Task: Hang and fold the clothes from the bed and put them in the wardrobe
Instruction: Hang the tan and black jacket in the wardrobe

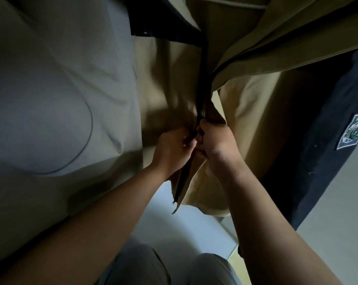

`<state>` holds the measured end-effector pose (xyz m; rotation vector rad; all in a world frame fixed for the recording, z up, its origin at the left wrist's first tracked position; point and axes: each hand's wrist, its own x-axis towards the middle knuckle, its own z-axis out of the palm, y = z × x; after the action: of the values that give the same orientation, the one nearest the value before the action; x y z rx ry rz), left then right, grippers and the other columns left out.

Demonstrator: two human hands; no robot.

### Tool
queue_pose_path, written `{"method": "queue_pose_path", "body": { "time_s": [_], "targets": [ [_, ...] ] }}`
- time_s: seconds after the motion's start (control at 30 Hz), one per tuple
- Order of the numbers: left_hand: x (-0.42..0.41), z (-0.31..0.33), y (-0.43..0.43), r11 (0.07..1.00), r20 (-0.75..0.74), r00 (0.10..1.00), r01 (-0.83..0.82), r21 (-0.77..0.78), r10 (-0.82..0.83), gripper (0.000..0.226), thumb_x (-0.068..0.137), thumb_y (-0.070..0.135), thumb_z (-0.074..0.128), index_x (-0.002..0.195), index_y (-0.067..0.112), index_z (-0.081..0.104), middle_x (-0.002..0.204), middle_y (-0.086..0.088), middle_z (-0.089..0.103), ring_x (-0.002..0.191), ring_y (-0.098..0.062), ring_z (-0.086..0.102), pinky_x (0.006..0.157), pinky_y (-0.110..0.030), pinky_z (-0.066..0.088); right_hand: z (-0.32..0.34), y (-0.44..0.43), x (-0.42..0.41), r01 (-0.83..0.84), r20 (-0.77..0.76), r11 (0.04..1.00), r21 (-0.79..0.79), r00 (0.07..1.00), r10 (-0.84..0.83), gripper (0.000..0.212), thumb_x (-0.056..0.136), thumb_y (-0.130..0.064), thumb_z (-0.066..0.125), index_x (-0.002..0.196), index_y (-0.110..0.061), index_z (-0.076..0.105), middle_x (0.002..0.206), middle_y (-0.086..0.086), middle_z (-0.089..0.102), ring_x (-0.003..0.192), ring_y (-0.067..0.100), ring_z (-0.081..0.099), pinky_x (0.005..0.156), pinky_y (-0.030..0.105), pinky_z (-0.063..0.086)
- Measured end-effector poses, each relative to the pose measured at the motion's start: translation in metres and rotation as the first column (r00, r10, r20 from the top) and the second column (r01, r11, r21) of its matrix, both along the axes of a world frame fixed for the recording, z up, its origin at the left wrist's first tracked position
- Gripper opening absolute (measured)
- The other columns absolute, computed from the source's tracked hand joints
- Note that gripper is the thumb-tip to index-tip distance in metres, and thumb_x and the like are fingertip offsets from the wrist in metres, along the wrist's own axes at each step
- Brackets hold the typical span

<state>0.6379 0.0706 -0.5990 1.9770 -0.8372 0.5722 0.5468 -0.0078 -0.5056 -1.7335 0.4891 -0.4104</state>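
Observation:
A tan jacket (pixel 170 79) with a dark zipper (pixel 204 64) hangs in front of me, its two front edges meeting at the centre. My left hand (pixel 174 147) pinches the left front edge near the hem. Right beside it, my right hand (pixel 213 140) grips the right front edge at the zipper's lower end. The two hands touch each other. The zipper's bottom tail (pixel 177 204) dangles below them. Whether a slider is in my fingers is hidden.
A pale grey-green garment (pixel 57 95) hangs close on the left. A dark navy garment with a sewn badge (pixel 352 132) hangs on the right. Below lie a pale floor (pixel 174 229) and my grey trouser legs (pixel 141 266).

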Motion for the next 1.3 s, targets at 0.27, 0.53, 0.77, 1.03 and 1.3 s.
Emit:
{"method": "queue_pose_path", "body": {
  "time_s": [0.27, 0.53, 0.77, 1.03, 1.3],
  "targets": [
    [-0.003, 0.004, -0.002, 0.999, -0.095, 0.995, 0.032, -0.016, -0.033, 0.037, 0.086, 0.046, 0.067, 0.069, 0.015, 0.057, 0.062, 0.006, 0.062, 0.056, -0.009, 0.059, 0.055, -0.027, 0.046, 0.045, 0.001, 0.001, 0.093, 0.148, 0.981, -0.171, 0.987, -0.068, 0.044, 0.097, -0.029, 0.044, 0.056, -0.024, 0.057, 0.048, -0.009, 0.051, 0.057, 0.017, 0.048, 0.066, 0.04, 0.042],
    [0.0, 0.058, -0.014, 0.993, 0.137, 0.99, -0.011, -0.122, 0.027, 0.03, 0.088, 0.041, 0.054, 0.065, 0.023, 0.047, 0.056, 0.006, 0.053, 0.051, -0.014, 0.054, 0.05, -0.017, 0.031, 0.066, 0.0, -0.005, 0.072, 0.203, 0.994, -0.088, 0.978, -0.053, 0.037, 0.1, -0.023, 0.046, 0.063, -0.023, 0.053, 0.05, -0.01, 0.049, 0.051, 0.014, 0.046, 0.057, 0.039, 0.041],
    [-0.01, 0.076, -0.014, 0.99, 0.129, 0.991, -0.021, -0.142, 0.04, 0.035, 0.085, 0.043, 0.054, 0.065, 0.014, 0.052, 0.057, 0.006, 0.052, 0.05, -0.01, 0.046, 0.048, -0.022, 0.034, 0.098, 0.001, -0.002, 0.11, 0.284, 0.99, -0.091, 0.955, -0.08, 0.055, 0.098, -0.024, 0.044, 0.046, -0.027, 0.059, 0.054, -0.005, 0.047, 0.065, 0.024, 0.043, 0.072, 0.043, 0.037],
    [-0.008, 0.107, -0.023, 0.973, 0.148, 0.989, 0.045, -0.224, -0.012, 0.02, 0.086, 0.013, 0.067, 0.074, -0.002, 0.06, 0.063, -0.011, 0.063, 0.058, -0.028, 0.059, 0.057, -0.043, 0.048, 0.136, 0.012, -0.003, 0.055, 0.293, 0.962, 0.269, 0.946, -0.136, 0.035, 0.101, -0.023, 0.045, 0.068, -0.018, 0.053, 0.051, -0.001, 0.046, 0.038, 0.014, 0.042, 0.05, 0.032, 0.037],
    [0.003, 0.105, -0.02, 0.967, 0.081, 0.997, 0.038, -0.251, -0.018, 0.031, 0.078, 0.042, 0.048, 0.064, 0.015, 0.046, 0.055, 0.005, 0.049, 0.055, -0.02, 0.046, 0.053, -0.031, 0.037, 0.142, 0.027, -0.011, 0.053, 0.406, 0.985, 0.164, 0.906, -0.116, 0.033, 0.098, -0.023, 0.047, 0.065, -0.022, 0.054, 0.061, -0.004, 0.05, 0.059, 0.014, 0.044, 0.074, 0.04, 0.038]
  ]
}}
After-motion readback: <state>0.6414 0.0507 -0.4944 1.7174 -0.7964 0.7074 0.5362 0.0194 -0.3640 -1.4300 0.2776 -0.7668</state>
